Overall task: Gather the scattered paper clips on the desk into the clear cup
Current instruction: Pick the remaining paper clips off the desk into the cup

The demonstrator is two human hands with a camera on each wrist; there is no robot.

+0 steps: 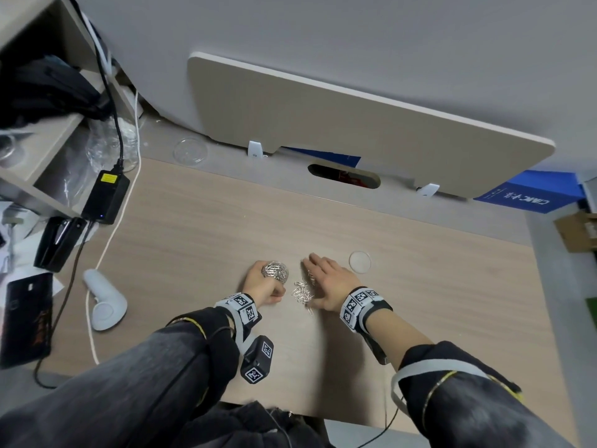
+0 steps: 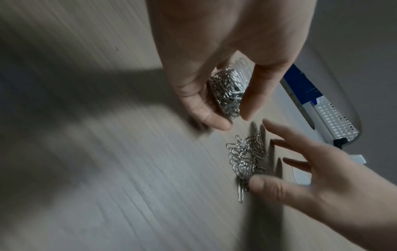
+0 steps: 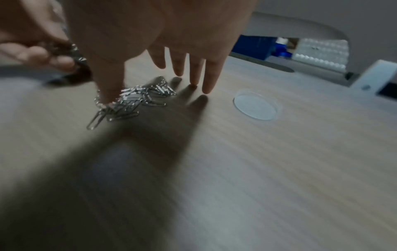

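Note:
My left hand grips a small clear cup packed with silver paper clips, low over the wooden desk. In the left wrist view the cup sits between thumb and fingers. Just right of it, a loose pile of paper clips lies on the desk. My right hand is spread flat-fingered over and beside that pile, holding nothing. In the right wrist view its thumb touches the pile while the fingertips hover near the desk.
A clear round lid lies right of my right hand. Another clear lid sits at the back left. A black power adapter, cables, a white controller and a black box crowd the left edge. A divider panel bounds the back.

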